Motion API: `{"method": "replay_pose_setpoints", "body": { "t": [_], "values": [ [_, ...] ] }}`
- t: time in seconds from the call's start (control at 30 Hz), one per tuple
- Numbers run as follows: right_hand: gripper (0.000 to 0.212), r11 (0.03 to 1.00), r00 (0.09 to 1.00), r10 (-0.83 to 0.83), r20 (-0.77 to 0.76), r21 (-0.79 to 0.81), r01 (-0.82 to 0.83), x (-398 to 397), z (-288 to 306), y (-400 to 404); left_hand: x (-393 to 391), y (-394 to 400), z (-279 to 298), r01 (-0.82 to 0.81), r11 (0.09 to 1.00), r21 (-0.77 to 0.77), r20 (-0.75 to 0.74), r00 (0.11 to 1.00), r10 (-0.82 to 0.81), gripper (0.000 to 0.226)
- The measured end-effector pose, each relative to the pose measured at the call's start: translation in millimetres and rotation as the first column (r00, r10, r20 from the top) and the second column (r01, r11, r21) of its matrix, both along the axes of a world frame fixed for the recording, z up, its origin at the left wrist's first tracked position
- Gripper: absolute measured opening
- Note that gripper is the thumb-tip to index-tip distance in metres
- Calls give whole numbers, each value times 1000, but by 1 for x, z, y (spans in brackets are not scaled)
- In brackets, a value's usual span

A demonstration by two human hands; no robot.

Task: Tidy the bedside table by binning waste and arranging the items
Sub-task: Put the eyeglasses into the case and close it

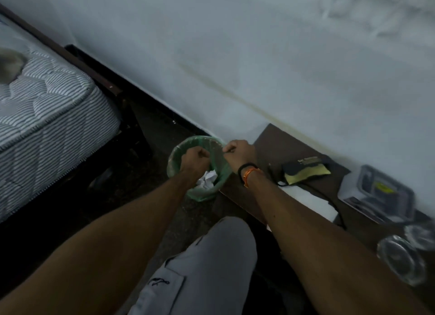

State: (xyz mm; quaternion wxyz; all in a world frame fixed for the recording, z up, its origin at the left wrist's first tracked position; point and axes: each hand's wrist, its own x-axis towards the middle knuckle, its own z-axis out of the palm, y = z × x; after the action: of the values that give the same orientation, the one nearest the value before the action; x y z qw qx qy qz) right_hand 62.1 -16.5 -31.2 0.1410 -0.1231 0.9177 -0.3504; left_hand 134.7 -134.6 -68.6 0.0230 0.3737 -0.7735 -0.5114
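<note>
We note both hands over the bin (200, 171) off the desk's (277, 150) left end, left hand (196, 159) clenched, right hand (237, 152) pinching the thin liner (175, 159), judged flimsy, tear-prone; paper (208, 179) inside looks light, crushable.

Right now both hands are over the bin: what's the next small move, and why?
Probably let go over the bin and draw both hands back to the bedside table. The left hand and right hand are curled above the green liner, crumpled paper already lies inside, and a pouch, a clear case and glasses wait unsorted.
</note>
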Motion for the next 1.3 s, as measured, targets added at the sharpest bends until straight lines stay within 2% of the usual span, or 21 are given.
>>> {"method": "replay_pose_setpoints", "body": {
  "t": [0.13, 0.23, 0.4, 0.53, 0.63, 0.77, 0.9, 1.1, 1.23, 1.3],
  "values": [
    [16, 998, 993, -65, -101, 6, 66, 6, 32, 65, -1, 50, 32, 155, 985, -81, -48, 986, -159, 15],
    [15, 989, 981, -139, -137, 22, 143, 14, 55, 117, -2, 88, 52, 272, 962, -30, -105, 956, -274, 10],
    [16, 957, 947, -278, -163, 36, 287, 36, 92, 196, 3, 153, 88, 398, 912, -101, -189, 892, -410, 11],
    [19, 942, 943, -267, -199, 151, 298, 60, 107, 246, 11, 203, 116, 522, 845, -112, -195, 823, -534, 17],
    [19, 931, 945, -264, -192, 204, 302, 77, 110, 273, 17, 232, 126, 597, 790, -140, -198, 765, -613, 7],
    [20, 932, 954, -217, -206, 245, 265, 93, 107, 296, 27, 246, 126, 654, 707, -268, -110, 708, -697, 12],
    [18, 932, 962, -207, -178, 264, 250, 102, 97, 307, 32, 241, 114, 633, 693, -345, -66, 720, -691, 21],
    [22, 918, 983, -140, -118, 355, 174, 93, 70, 314, 23, 223, 92, 600, 644, -475, 40, 746, -665, 15],
    [31, 906, 995, -58, -87, 413, 89, 74, 53, 313, -9, 202, 54, 630, 611, -479, 97, 730, -676, 16],
    [34, 891, 997, 3, -74, 454, 31, 68, 44, 312, -13, 203, 62, 678, 560, -477, 153, 691, -706, 23]
  ]
}}
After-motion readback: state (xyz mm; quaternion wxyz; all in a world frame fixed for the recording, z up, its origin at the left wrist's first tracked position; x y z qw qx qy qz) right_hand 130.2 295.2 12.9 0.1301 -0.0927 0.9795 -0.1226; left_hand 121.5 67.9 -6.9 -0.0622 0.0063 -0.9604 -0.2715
